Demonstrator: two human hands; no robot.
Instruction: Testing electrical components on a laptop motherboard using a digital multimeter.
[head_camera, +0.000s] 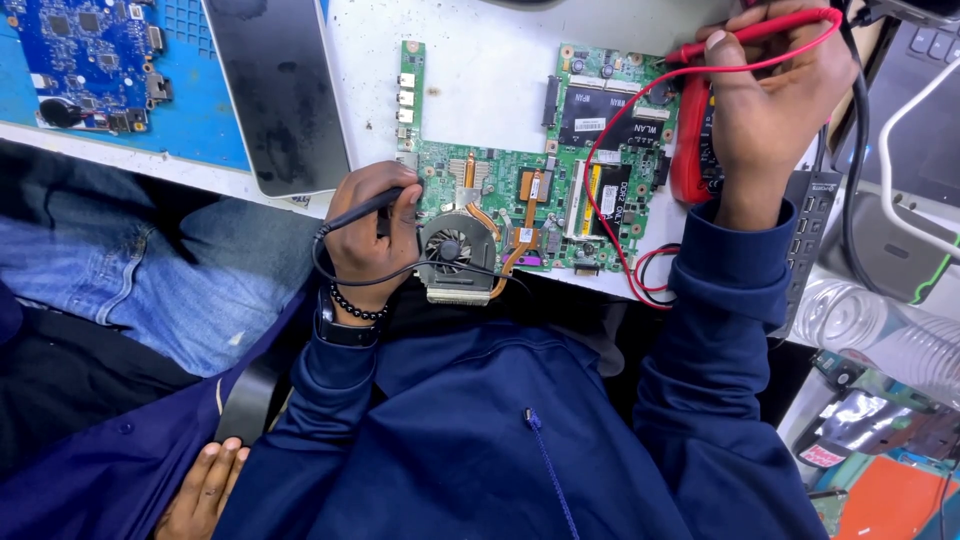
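Left hand (372, 235) grips black probe (360, 212) on green laptop motherboard (520, 190); right hand (770, 105) grips red probe (755, 32) above it, on white desk (480, 70).

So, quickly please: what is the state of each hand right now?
Left hand: closed, holding a thin black test probe on the green laptop motherboard.
Right hand: closed, holding a thin red test probe.

A: The green laptop circuit board (520, 190) looks matt, with bare copper heat pipes and a dull grey metal fan.

B: The red plastic test lead (760, 28) is glossy; the black plastic probe (360, 212) is matt.

A: The white worktop (480, 80) is smooth, and the navy sleeves (720, 300) are soft cloth.
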